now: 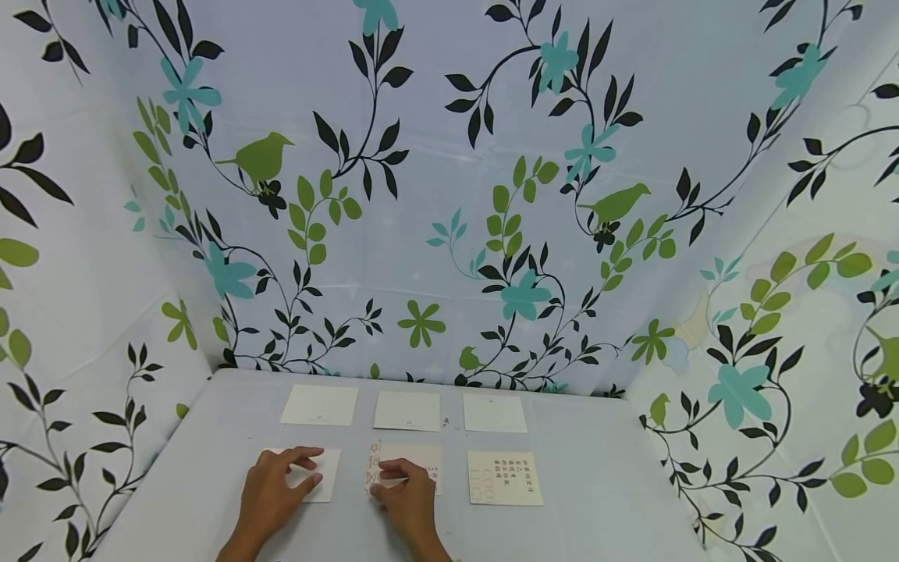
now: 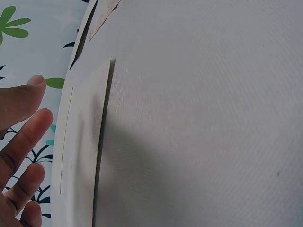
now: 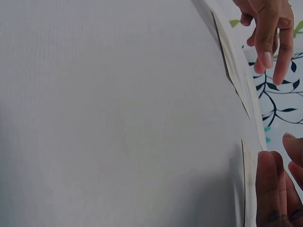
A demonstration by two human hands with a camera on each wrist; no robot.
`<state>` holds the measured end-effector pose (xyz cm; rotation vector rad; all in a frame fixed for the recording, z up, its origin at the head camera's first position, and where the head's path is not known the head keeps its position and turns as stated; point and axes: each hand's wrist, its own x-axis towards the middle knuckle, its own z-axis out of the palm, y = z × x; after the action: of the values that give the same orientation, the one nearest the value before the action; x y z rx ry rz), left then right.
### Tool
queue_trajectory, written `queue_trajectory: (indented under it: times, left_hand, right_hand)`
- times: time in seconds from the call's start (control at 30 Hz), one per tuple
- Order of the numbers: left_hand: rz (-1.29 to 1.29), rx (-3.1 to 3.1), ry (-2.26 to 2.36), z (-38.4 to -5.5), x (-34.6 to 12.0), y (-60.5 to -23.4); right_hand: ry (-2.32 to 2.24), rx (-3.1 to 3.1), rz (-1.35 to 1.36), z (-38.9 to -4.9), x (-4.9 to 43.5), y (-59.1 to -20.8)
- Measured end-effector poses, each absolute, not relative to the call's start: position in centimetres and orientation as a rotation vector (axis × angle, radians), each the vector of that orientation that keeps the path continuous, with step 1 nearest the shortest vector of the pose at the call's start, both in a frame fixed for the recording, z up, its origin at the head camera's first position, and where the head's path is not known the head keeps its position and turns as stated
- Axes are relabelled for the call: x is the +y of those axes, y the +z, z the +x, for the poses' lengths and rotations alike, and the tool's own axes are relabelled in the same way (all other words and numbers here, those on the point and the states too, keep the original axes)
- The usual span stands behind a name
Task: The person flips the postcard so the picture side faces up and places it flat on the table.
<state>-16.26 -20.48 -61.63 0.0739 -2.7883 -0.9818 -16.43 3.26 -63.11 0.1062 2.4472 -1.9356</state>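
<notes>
My left hand (image 1: 270, 488) hovers over the front-left pale card (image 1: 326, 478), fingers loosely bent, nothing between thumb and fingertips. In the left wrist view, the same hand's fingers (image 2: 26, 135) are spread apart above the card (image 2: 90, 142). Over the front-middle card (image 1: 407, 451), which carries reddish characters, is my right hand (image 1: 410, 499), covering part of the writing. Its fingers (image 3: 270, 189) are bent and hold nothing in the right wrist view. Beside it on the right lies a card (image 1: 506, 478) with dark writing and faint reddish marks.
Three pale cards form a back row: left (image 1: 319, 404), middle (image 1: 407, 410) and right (image 1: 495, 413). All the cards lie on a white table (image 1: 597, 484). A patterned curtain (image 1: 435, 195) with leaves and birds encloses the back and both sides.
</notes>
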Motion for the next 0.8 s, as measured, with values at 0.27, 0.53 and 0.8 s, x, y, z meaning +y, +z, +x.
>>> queue_trajectory:
  times: [0.27, 0.53, 0.8]
  left_hand:
    - [0.072, -2.793, -0.998, -16.2, -21.4, -61.7]
    - [0.104, -2.833, -1.051, -16.8, -22.5, -61.5]
    - [0.118, -2.804, -1.017, -16.6, -23.9, -61.7]
  right_hand:
    - [-1.954, 2.408, 0.102, -16.1, 2.0, -63.1]
    - [-1.998, 2.359, 0.093, -15.8, 1.1, -62.7]
    - [-1.958, 2.355, 0.120, -15.8, 0.2, -63.1]
